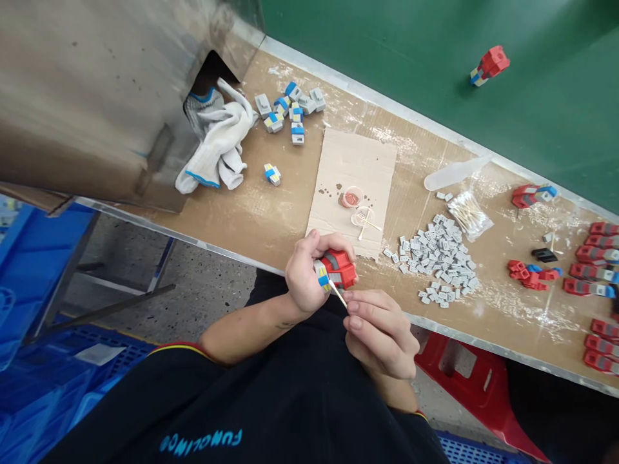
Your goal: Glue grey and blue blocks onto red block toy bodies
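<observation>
My left hand (305, 276) is closed round a red toy part (341, 267) with a white, blue and yellow end. Between the thumb and fingers of my right hand (382, 328) is a cotton swab (338, 293), its white tip touching or very close to the toy's coloured end. Just beyond my hands lies a cardboard sheet (355, 154). On it stand a small cup of reddish liquid (351, 197) and a second clear cup (360, 217) with swabs laid across it. Parts of the toy are hidden by my left fingers.
Small grey pieces (440, 251) are heaped right of the cardboard, beside a bag of cotton swabs (469, 214). White gloves (217, 142) and several white-blue blocks (290, 109) lie left. Red toy parts (599, 254) line the far right. A metal box (111, 96) borders the left side.
</observation>
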